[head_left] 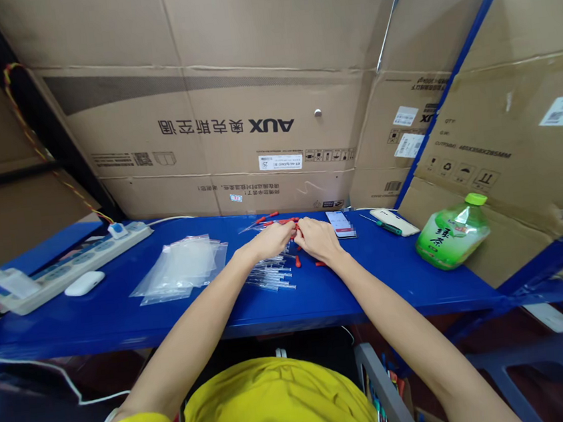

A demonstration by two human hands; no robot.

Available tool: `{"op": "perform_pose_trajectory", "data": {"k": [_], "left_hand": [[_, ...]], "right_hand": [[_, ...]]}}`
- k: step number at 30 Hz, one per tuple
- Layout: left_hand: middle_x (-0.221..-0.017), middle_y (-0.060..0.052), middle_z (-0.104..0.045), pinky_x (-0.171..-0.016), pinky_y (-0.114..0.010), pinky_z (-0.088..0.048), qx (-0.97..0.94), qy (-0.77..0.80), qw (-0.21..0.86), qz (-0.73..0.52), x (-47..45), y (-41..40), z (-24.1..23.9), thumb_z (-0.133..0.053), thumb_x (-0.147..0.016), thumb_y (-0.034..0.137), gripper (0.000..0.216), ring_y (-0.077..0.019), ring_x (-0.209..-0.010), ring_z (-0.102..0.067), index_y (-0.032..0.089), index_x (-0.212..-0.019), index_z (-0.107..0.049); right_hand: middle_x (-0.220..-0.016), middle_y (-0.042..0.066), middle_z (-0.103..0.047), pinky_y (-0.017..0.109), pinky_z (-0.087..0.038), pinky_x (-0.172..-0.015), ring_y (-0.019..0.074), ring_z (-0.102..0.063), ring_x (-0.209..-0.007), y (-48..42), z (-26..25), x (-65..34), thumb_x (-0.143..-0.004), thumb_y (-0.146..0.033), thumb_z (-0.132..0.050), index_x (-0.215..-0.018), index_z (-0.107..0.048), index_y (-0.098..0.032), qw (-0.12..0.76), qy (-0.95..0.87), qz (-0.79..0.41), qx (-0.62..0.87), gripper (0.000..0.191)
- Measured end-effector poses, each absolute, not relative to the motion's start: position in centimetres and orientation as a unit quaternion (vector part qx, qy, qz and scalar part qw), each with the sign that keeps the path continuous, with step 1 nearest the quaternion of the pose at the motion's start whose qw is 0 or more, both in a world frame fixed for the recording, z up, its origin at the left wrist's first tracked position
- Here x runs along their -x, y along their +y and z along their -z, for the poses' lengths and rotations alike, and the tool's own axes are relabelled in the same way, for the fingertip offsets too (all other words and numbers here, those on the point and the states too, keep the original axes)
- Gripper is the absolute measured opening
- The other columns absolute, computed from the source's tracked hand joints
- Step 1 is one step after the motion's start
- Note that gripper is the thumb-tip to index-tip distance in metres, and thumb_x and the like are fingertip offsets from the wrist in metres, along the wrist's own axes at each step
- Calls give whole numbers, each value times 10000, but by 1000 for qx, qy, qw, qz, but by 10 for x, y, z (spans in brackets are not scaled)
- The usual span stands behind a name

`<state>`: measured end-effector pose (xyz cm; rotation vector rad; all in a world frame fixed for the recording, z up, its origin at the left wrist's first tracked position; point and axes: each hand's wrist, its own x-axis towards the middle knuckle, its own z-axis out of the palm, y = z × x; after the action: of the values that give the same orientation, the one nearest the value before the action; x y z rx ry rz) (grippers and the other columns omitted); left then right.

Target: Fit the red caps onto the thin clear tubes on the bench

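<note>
My left hand (275, 238) and my right hand (317, 239) meet over the middle of the blue table, fingers closed and fingertips almost touching. A bit of a red rubber bulb shows between them, pinched by my right fingers. Whatever my left fingers grip is hidden behind the hand. Under and beside my left hand lies a loose pile of clear thin tubes (273, 280). A loose red bulb (297, 261) rests just below the hands. Past my left hand lie several red-ended droppers (268, 218).
Clear plastic bags (179, 267) are stacked at left, near a white earphone case (84, 283) and a power strip (79, 266). On the right are a phone (340, 223), a green-handled screwdriver (388, 227) and a green tea bottle (452, 233). Cardboard (230, 102) walls the back.
</note>
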<state>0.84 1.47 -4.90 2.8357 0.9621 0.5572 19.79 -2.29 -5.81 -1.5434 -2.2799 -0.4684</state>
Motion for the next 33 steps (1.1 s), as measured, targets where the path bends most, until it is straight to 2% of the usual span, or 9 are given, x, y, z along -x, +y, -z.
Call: {"op": "perform_pose_trajectory", "data": {"k": [11,13,18,20,25,29,33], "left_hand": [[-769,-60,-623,-675,-304,-383,-922,311,81,-216,-16,14,49,-372,-1049,237,228,-176,-658,-532,188,-894,-533],[-753,-40,-591,-688,-300,-393,-913,306,129,-238,-17,15,50,-375,-1054,290,259,-168,-663,-515,197,-849,-505],[-720,0,-530,-677,-284,-418,-850,297,329,-283,-15,21,57,-325,-1063,457,389,-149,-669,-483,197,-813,-471],[-741,-6,-550,-687,-285,-420,-858,293,315,-281,-12,26,59,-363,-1049,456,378,-151,-684,-487,189,-822,-502],[-865,-51,-652,-758,-305,-430,-902,281,184,-271,-6,31,60,-429,-1031,356,249,-179,-757,-566,186,-919,-573],[-842,-48,-639,-717,-305,-424,-909,296,154,-250,-7,26,59,-413,-1041,331,188,-194,-726,-580,200,-994,-540],[-925,-81,-673,-748,-314,-451,-909,305,154,-238,-9,23,58,-380,-1056,319,210,-213,-808,-627,195,-1019,-545]], "right_hand": [[-984,105,-721,328,-338,-746,223,-631,-883,-18,63,-196,-1002,-221,-448,-997,-629,-162,191,-787,198,552,191],[-972,106,-716,329,-337,-745,223,-622,-872,-17,63,-197,-1001,-214,-449,-992,-628,-161,196,-788,204,547,187],[-981,103,-698,330,-350,-761,224,-600,-886,-17,63,-204,-1041,-251,-430,-980,-624,-169,210,-805,220,509,220],[-1006,102,-695,329,-359,-771,226,-595,-906,-17,63,-207,-1063,-308,-433,-989,-623,-174,215,-818,225,484,244],[-1048,92,-688,327,-365,-764,231,-602,-954,-16,64,-211,-1053,-368,-492,-1045,-630,-190,223,-819,219,480,225],[-1019,78,-701,318,-359,-744,225,-620,-935,-16,64,-211,-1044,-374,-509,-1081,-624,-195,221,-818,186,497,216],[-983,79,-718,313,-356,-741,222,-637,-913,-17,62,-210,-1034,-345,-503,-1041,-618,-186,213,-822,169,501,196]]}}
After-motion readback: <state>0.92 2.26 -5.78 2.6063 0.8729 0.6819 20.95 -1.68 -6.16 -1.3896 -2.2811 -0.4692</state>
